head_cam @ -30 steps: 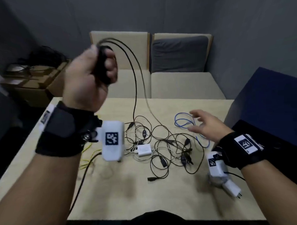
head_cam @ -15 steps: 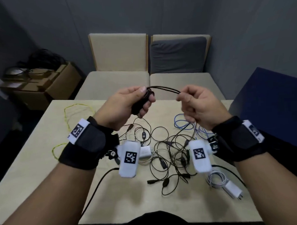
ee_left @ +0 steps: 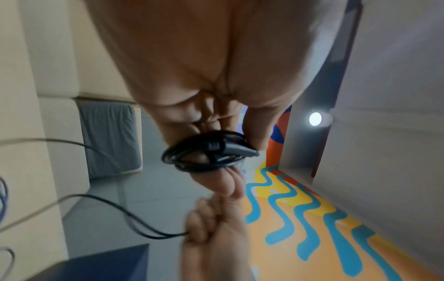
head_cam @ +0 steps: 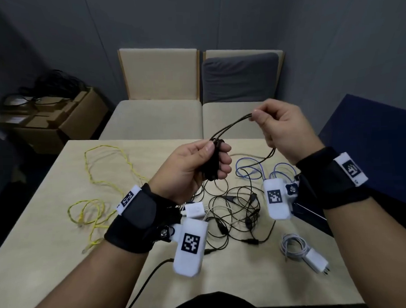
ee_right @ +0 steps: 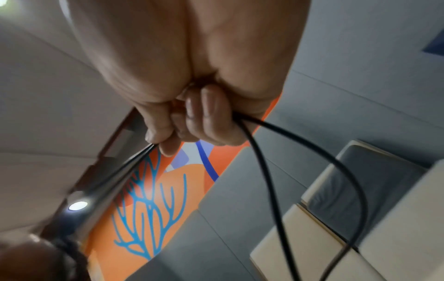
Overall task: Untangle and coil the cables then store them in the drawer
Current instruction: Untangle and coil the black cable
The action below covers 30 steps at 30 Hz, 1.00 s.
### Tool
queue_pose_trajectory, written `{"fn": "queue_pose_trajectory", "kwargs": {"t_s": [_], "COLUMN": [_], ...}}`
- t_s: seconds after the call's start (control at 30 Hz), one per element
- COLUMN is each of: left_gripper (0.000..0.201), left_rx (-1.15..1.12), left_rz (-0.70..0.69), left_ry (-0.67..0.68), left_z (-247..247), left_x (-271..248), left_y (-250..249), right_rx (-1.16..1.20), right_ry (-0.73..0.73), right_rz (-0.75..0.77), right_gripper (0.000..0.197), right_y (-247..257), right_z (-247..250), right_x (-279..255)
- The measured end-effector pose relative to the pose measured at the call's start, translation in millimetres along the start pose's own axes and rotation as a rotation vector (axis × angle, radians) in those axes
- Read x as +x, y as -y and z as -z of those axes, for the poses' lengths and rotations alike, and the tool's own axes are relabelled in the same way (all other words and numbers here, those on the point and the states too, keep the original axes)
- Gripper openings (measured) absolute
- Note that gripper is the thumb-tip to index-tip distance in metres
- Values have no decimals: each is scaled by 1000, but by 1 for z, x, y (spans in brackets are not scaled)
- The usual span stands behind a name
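- White charger (head_cam: 314, 259), cord bundled, lay on the table (head_cam: 39, 254), near edge
- Tangle of black leads (head_cam: 235, 213), table centre
- Left hand (head_cam: 191, 170): fingers curled round coiled black cable (head_cam: 213, 165), above the tangle
- Right hand (head_cam: 282, 129): pinched that cable's loose strands, raised higher
- Yellow cable (head_cam: 128, 166) and blue cable (head_cam: 249, 177), loose on the table beyond

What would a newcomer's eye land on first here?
The raised hands come first: the left hand holds a small coil of black cable, and the right hand pinches its loose strands, stretched up to the right. Below them a tangle of black cables sprawls on the table, with a yellow cable strewn at its left.
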<state>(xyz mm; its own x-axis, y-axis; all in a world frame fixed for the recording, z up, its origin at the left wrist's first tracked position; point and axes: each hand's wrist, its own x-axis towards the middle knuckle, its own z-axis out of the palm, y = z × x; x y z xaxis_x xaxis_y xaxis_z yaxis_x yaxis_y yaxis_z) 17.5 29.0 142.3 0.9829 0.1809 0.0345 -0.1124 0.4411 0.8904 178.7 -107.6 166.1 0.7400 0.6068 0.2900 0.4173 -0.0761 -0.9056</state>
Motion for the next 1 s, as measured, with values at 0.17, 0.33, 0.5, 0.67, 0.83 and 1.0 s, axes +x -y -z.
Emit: {"fn": "queue_pose_trajectory", "kwargs": {"t_s": [0.17, 0.33, 0.5, 0.67, 0.83, 1.0], "left_gripper": [28, 23, 30, 19, 20, 22], "left_rx": [-109, -102, -108, 118, 316, 403], "left_rz": [-61, -222, -237, -273, -277, -177], "left_ry": [48, -95, -220, -282, -403, -295], "left_z": [-7, 3, 13, 28, 43, 38], "left_x": [2, 16, 31, 34, 33, 25], "left_y": [-11, -23, -25, -9, 1, 6], "right_rx": [-176, -239, -345, -388, -357, -242], "right_ry": [68, 164, 314, 403, 442, 350], "right_rz": [-96, -59, -42, 32, 107, 219], "right_gripper": [28, 22, 17, 20, 13, 12], "right_y": [-36, -42, -38, -16, 20, 53], "right_z": [-18, -44, -67, -56, -34, -14], "right_x": [-14, -48, -76, -83, -80, -66]}}
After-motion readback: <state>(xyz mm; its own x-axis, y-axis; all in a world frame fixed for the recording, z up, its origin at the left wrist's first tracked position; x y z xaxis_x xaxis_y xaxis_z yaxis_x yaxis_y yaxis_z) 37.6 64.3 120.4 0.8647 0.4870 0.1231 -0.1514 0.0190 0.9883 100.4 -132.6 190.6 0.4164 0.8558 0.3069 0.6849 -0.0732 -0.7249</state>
